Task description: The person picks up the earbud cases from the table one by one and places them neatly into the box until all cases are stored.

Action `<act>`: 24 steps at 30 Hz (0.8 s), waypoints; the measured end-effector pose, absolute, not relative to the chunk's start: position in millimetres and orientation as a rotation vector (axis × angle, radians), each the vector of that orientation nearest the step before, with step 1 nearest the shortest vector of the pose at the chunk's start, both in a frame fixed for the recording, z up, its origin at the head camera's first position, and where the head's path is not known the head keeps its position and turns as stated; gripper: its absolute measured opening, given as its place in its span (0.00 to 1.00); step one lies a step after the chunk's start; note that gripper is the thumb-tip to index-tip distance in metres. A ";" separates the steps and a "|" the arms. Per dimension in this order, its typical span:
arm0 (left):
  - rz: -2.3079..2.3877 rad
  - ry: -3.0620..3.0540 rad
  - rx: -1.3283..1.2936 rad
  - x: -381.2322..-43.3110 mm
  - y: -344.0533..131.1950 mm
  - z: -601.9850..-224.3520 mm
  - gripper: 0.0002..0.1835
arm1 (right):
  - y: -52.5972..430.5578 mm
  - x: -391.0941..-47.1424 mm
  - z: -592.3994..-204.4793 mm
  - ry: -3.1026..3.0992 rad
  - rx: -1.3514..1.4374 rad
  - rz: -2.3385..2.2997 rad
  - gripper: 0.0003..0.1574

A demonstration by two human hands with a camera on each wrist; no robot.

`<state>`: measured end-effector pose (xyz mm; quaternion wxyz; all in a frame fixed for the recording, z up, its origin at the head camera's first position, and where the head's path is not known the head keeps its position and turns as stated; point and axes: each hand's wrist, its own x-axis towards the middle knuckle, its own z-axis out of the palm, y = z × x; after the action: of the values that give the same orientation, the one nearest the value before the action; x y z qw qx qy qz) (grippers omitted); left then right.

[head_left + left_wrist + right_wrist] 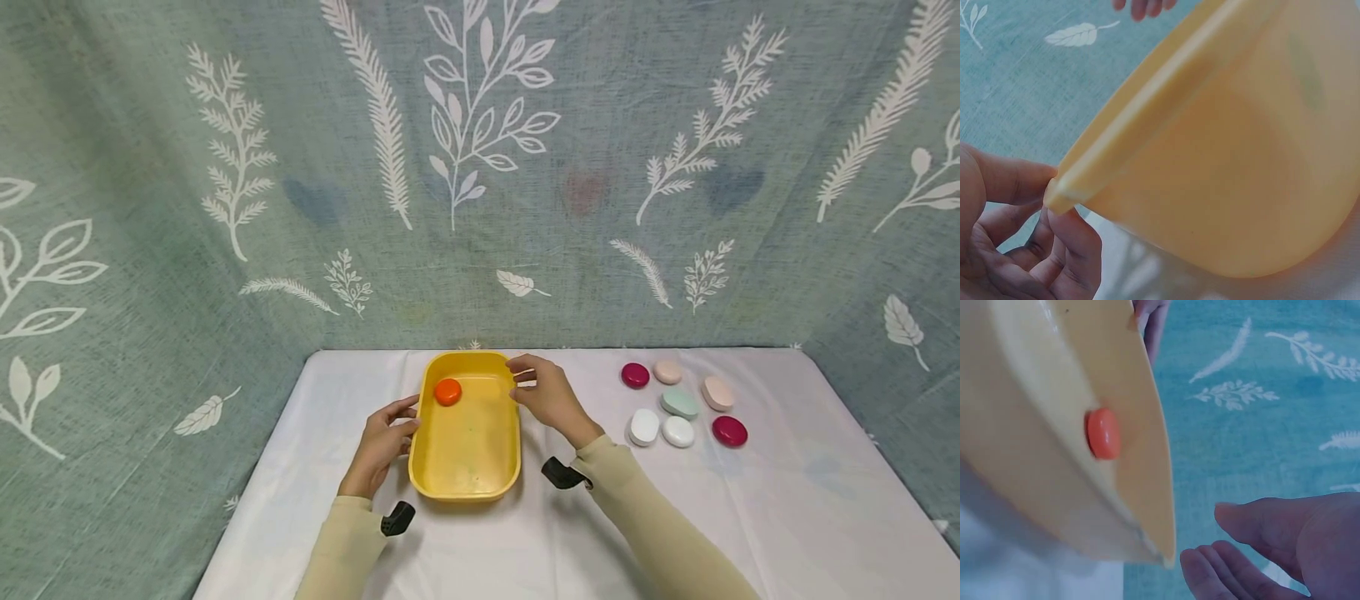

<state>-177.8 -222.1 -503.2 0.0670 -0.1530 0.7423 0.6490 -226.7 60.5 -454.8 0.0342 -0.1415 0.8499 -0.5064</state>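
Observation:
A yellow rectangular plastic tub (pixel 468 446) with rounded corners sits at the left of the white table. Inside it, near the far left corner, lies a glossy orange rounded piece (pixel 448 392), also visible against the tub wall in the right wrist view. My left hand (pixel 381 446) is at the tub's left side; the left wrist view shows its thumb and index finger pinching the rim. By the far right corner is my right hand (pixel 551 396), its thumb and fingers parted. In the right wrist view that hand's fingertips (pixel 1194 565) stand just off the rim, holding nothing.
To the right, several smooth rounded pieces lie grouped on the table: a dark red one (pixel 635 376), another dark red one (pixel 730 432), a pale green one (pixel 679 403), plus white and pale pink ones. A leaf-patterned green curtain (pixel 480 275) hangs behind the table.

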 end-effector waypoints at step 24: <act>1.956 2.219 -0.468 -177.9 -222.7 -503.4 0.25 | 166.0 -196.2 -492.0 2.710 -0.260 -1.623 0.27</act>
<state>-177.9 -222.7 -503.4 0.0734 -0.1558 0.7389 0.6515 -196.2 166.0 -492.0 -0.0139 -0.0821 0.8549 -0.5121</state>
